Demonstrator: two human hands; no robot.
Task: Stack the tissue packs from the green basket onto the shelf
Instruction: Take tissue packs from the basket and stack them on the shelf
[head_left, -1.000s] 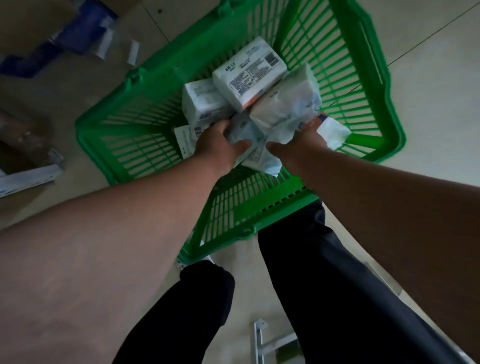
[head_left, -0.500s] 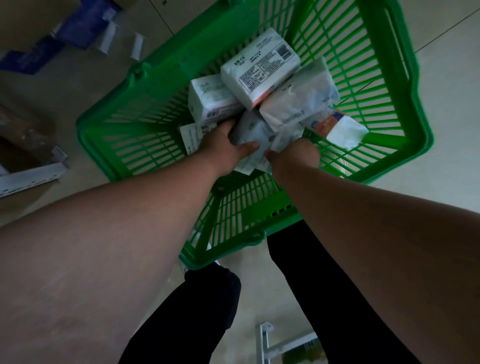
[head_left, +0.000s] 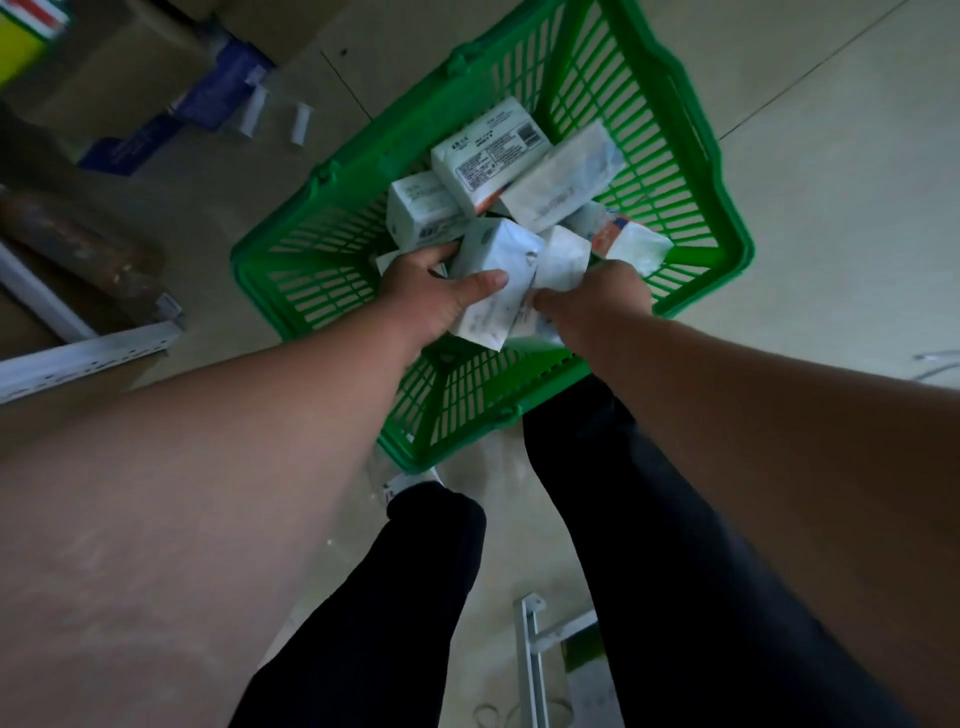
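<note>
Both hands have come up a little out of the green basket (head_left: 691, 156), which sits on the floor. The left hand (head_left: 431, 296) now grips a white tissue pack (head_left: 491, 275), thumb across its face, and the pack stands clear of the heap. The right hand (head_left: 597, 301) clutches a second pack (head_left: 563, 257) beside it, fingers curled under. Several packs (head_left: 488, 150) remain piled in the basket. The pick looks done; the carry to the shelf, out of view, comes next.

Cardboard boxes (head_left: 119, 73) upper left; blue packs (head_left: 171, 119) on floor beside them; white metal rail (head_left: 88, 358) at left; metal bracket (head_left: 535, 654) bottom centre.
</note>
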